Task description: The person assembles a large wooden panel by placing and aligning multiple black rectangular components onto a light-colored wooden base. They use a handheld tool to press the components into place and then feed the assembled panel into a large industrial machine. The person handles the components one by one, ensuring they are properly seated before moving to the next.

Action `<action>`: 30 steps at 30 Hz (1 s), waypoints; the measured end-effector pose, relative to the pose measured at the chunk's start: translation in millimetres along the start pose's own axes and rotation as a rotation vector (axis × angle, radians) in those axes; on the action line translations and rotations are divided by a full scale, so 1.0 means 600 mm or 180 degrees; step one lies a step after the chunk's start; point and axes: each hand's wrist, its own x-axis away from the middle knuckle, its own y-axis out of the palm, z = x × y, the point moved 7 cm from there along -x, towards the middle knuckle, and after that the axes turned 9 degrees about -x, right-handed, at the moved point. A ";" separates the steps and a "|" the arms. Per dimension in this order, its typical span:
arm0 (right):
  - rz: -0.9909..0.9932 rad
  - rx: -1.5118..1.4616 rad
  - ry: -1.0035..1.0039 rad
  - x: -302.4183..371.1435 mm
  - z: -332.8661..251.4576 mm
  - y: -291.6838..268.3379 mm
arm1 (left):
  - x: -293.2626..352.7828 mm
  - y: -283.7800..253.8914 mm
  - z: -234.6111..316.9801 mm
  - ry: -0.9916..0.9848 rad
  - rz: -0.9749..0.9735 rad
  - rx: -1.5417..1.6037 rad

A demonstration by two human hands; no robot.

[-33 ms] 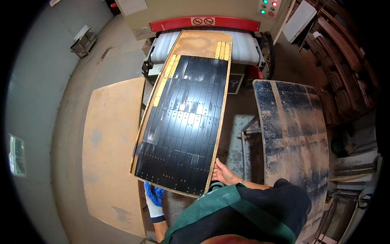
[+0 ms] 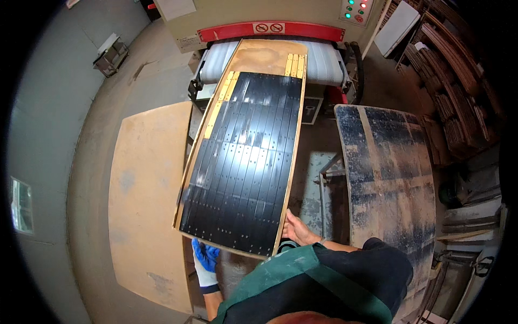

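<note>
A long wooden tray with low raised edges stretches away from me, tilted slightly to the right. Rows of black strips with small holes cover most of it, and a few yellow strips lie near its far end. My left hand, in a white and blue glove, supports the tray at its near left corner, with fingertips partly hidden beneath it. Bare and curled around the right edge near the close corner, my right hand holds the tray, its fingers partly out of sight underneath.
The tray's far end rests on the white conveyor belt of a machine with a red guard bar and a lit button panel. A tan board stands left, a black-stained board right. Stacked sheets fill the far right.
</note>
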 end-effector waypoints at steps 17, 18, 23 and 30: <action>0.1084 0.0193 -0.1819 0.025 0.046 -0.014 | 0.021 0.034 -0.017 -0.0627 -0.1641 0.0855; 0.1071 0.0136 -0.1819 0.020 0.048 -0.022 | 0.015 0.031 -0.019 -0.0587 -0.1654 0.0829; 0.1056 0.0099 -0.1752 0.008 0.050 -0.045 | 0.006 0.023 -0.041 -0.0618 -0.1803 0.0943; 0.1032 -0.0033 -0.1750 0.018 0.042 -0.028 | -0.001 0.024 -0.057 -0.0625 -0.1818 0.1014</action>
